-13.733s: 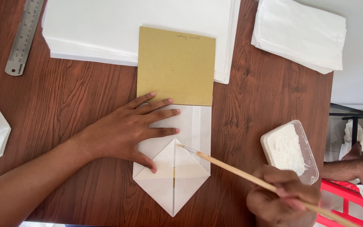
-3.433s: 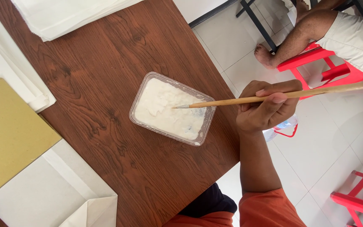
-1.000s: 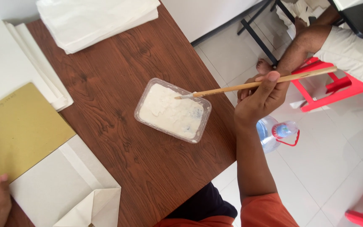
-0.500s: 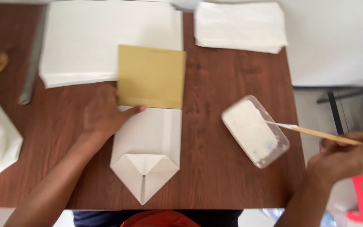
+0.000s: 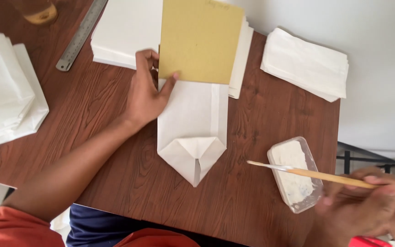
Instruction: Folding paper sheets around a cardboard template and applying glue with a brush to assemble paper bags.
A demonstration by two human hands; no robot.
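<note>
A dark wood-grain bench [image 5: 69, 105] stands against a pale wall, with bare floor past its right edge. On it lie flat stacks of thin white paper: one at the far middle [image 5: 124, 32], one at the far right [image 5: 305, 64], and soft folded bags [image 5: 5, 91] at the left. A steel ruler [image 5: 81, 34] lies slanted near the far left. In the middle sits a white paper bag [image 5: 193, 123], matte and creased, its near end folded into a point; a stiff mustard card [image 5: 200, 41] sticks out of its far end. The left hand [image 5: 145, 93] rests flat on the bag's left edge, grip released, thumb touching the card. The right hand [image 5: 360, 208], blurred, has its grip clenched on a thin wooden brush [image 5: 325, 176], whose tip reaches across a clear plastic tub of white paste [image 5: 293, 174].
</note>
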